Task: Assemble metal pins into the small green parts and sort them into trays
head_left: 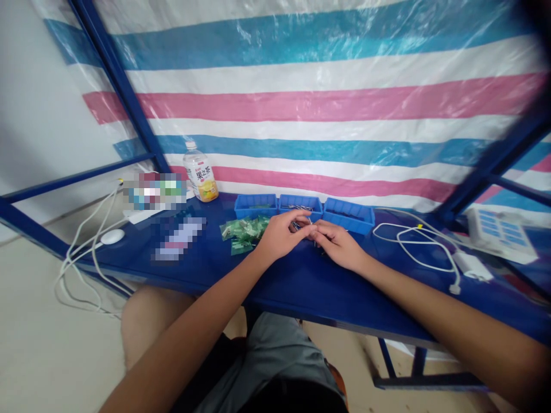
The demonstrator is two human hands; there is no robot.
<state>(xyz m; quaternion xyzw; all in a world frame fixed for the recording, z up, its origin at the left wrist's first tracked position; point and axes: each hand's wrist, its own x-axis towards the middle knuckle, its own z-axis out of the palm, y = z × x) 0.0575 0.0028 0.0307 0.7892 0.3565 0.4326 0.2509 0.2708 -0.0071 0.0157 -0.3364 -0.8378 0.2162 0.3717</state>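
My left hand point(280, 234) and my right hand point(342, 244) meet above the blue table, thumbs and fingertips pinched together. Thin, shiny metal pieces point(296, 225) show in the curl of my left fingers; their exact kind is too small to tell. Whatever my right fingertips grip is hidden. Just behind the hands stand three blue bins in a row: a left bin point(256, 198), a middle bin point(282, 201) with slim silvery pieces inside, and a right bin point(361, 225) with dark contents. Small green packets point(245, 232) lie heaped beside my left hand.
A drink bottle point(201, 175) stands at the back left, near blurred-out items. White cables point(404, 229), an adapter point(473, 265) and a white power strip point(501, 235) occupy the right side. A round white device point(112, 236) sits by the left edge. Striped sheeting point(301, 106) hangs behind the table point(293, 287).
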